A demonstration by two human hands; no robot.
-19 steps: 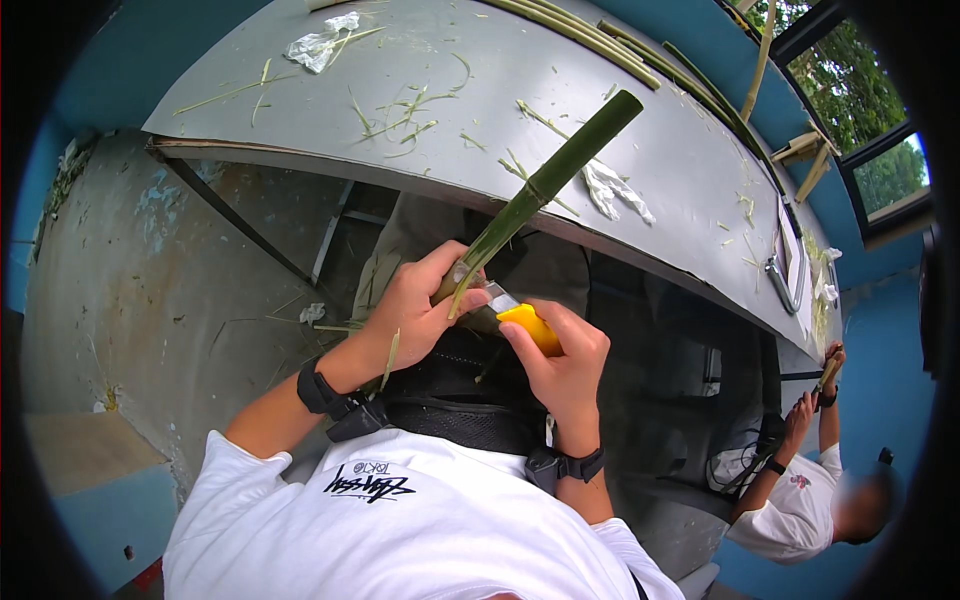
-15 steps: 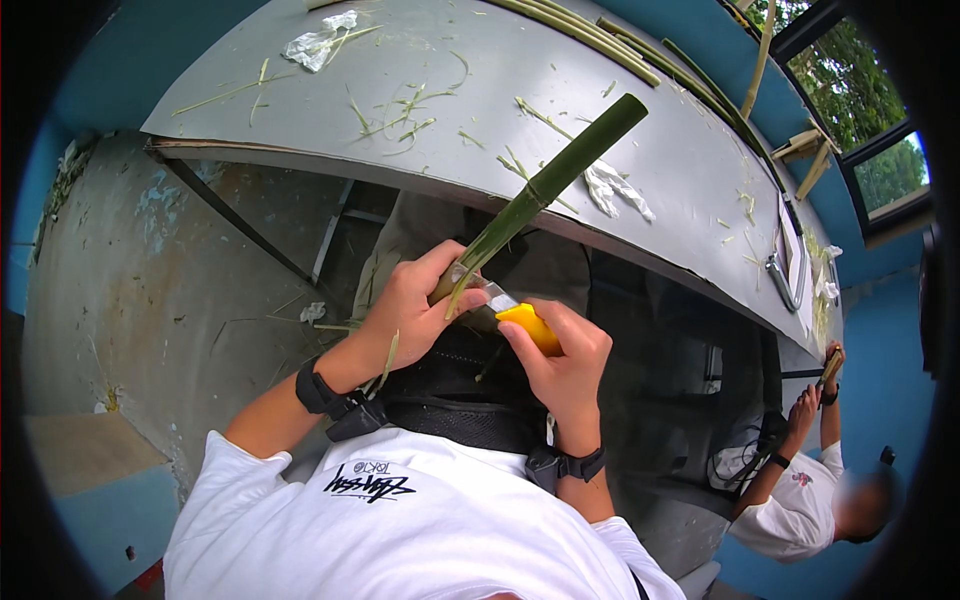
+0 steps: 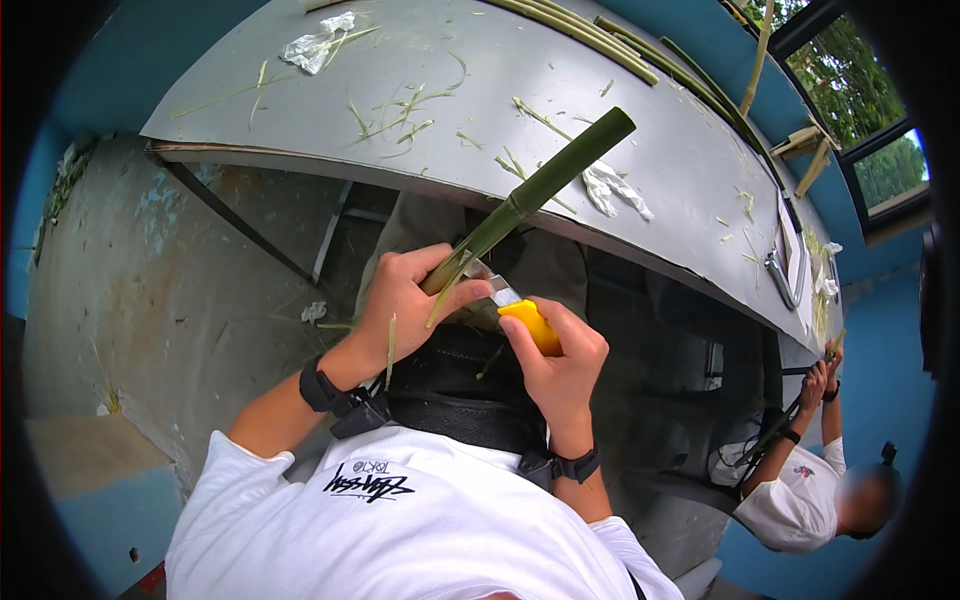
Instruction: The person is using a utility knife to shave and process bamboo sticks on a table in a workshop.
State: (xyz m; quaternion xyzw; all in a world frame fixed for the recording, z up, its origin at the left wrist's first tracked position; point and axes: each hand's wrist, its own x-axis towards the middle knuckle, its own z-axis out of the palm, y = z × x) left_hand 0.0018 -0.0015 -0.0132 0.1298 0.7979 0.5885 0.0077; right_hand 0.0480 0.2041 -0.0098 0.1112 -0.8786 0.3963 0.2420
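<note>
Closely paired: green bamboo [image 3: 552, 182], yellow knife [image 3: 530, 327]

Your left hand [image 3: 412, 302] grips the bamboo's lower end, fingers curled; your right hand [image 3: 563, 355] clasps the knife; its blade [image 3: 506, 296] lies at the shaved stretch beside your left thumb; the bamboo's far end slants away beyond those fingers.

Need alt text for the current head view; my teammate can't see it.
A person's left hand grips a green bamboo stick near its shaved lower end, while the right hand holds a yellow-handled knife, its blade at the bamboo. Beyond, shavings litter a grey table; another person is at right.
</note>
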